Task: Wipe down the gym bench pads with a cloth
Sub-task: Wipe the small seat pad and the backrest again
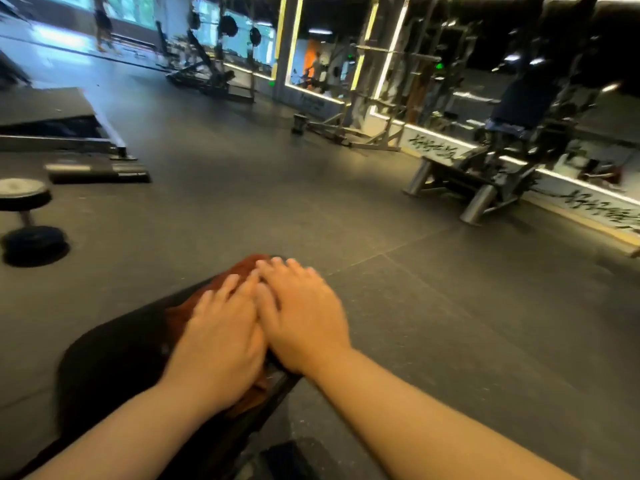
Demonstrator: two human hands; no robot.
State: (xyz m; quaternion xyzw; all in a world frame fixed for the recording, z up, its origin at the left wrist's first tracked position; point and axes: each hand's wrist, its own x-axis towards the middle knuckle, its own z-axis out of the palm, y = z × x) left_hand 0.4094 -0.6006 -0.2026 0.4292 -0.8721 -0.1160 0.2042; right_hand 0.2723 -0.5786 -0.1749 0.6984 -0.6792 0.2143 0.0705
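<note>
Head view: 2 bare forearms reach in from 5 and 7 o'clock and meet just below the centre of the frame, wrists low and palms turned down. The left hand [221,337] lies flat with its fingers straight and slightly spread, pressing on a rust-brown cloth [242,268]. The right hand [301,313] lies just beside it at 3 o'clock, also flat, fingers straight and close together. Its inner edge touches and partly overlaps the left hand's fingers. Neither hand curls round anything; both press palms down on the cloth.

The cloth looks soft and napped, like towelling. It is spread along the far end of the bench pad [114,358], showing beyond the fingertips at 12 o'clock and beside the left hand at 9 o'clock. The pad is black, smooth and faintly glossy, with a rounded edge, and runs from 7 o'clock up toward the centre.

The floor [311,202] is dark matte rubber laid in large tiles with thin seams. A dumbbell [27,220] with round black heads sits at 9 o'clock. At 2 o'clock a grey steel machine [502,161] with tube feet stands against a lit mirror wall [450,81]. Both hands are slightly blurred.
</note>
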